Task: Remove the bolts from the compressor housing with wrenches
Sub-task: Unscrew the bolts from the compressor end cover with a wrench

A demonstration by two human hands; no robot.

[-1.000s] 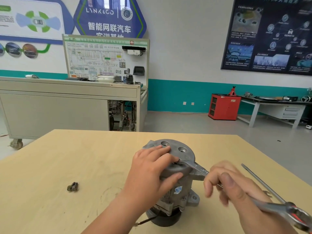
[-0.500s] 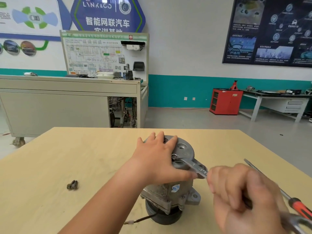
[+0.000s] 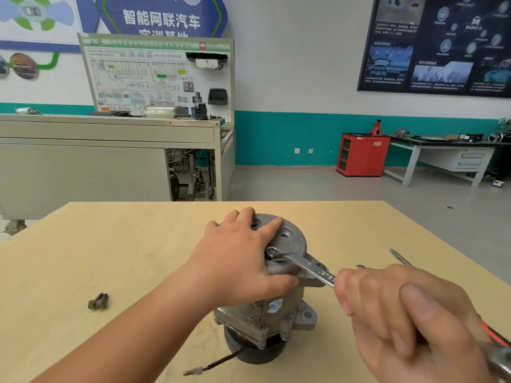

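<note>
**Trainer:** Your compressor housing (image 3: pixel 293 239) stands on its pulley end near the middle of the table (image 3: pixel 110 244). Your left hand (image 3: pixel 237 261) lies spread over its top, fingers straight across the plate and thumb along the side. Press down through that palm so the body cannot turn with the bolt.

**Observer:** Your right hand (image 3: pixel 401 313) is curled round the shank of the wrench (image 3: pixel 309 268), whose ring end sits over the bolt (image 3: pixel 272 251) at the near edge of the plate. Check that the ring is seated fully down on the head. From here I cannot tell whether it is.

**Trainer:** Pull in a flat arc, level with the plate. If you tilt the handle up, the ring may ride off and round the corners.

**Observer:** Mind your left thumb. It lies just beside the wrench, where a slip would catch it.

**Trainer:** Once the bolt comes free, set it by the loose dark pieces (image 3: pixel 98 301) on your left, probably bolts already out. That puts it well apart from the screwdriver (image 3: pixel 399 258) on your right.
</note>
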